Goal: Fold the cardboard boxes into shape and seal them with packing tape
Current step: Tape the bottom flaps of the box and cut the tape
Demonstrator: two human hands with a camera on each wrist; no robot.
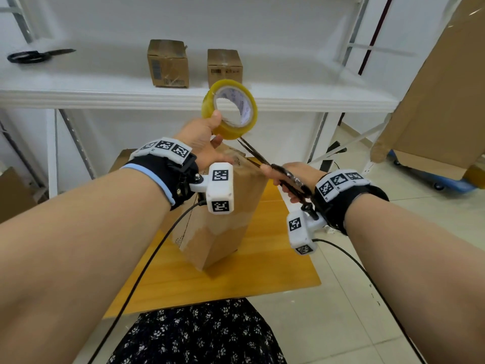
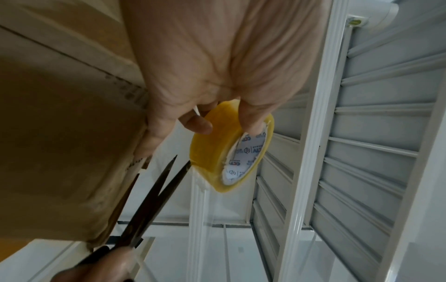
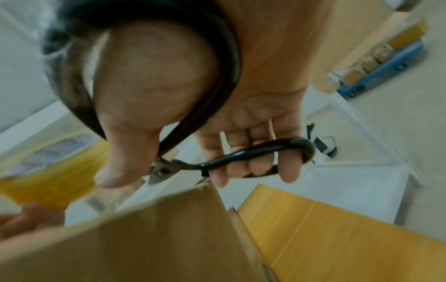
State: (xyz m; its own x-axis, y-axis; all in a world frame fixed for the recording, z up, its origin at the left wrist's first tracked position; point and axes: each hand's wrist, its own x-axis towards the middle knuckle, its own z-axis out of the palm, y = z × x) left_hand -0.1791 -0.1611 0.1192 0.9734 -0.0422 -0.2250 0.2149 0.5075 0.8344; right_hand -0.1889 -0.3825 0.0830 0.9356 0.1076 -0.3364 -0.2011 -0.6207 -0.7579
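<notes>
Your L hand (image 1: 202, 137) pinches the tape roll (image 1: 231, 109); R hand (image 1: 288, 179) grips scissors (image 1: 258, 156), blades parted, tips just under the roll, above the box (image 1: 223, 219).

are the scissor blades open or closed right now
Open. In the left wrist view the two blades of the scissors spread into a V, tips apart beside the tape roll.

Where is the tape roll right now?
Head view, centre: the tape roll is held up in the left hand, above the cardboard box, scissors at its lower edge.
</notes>
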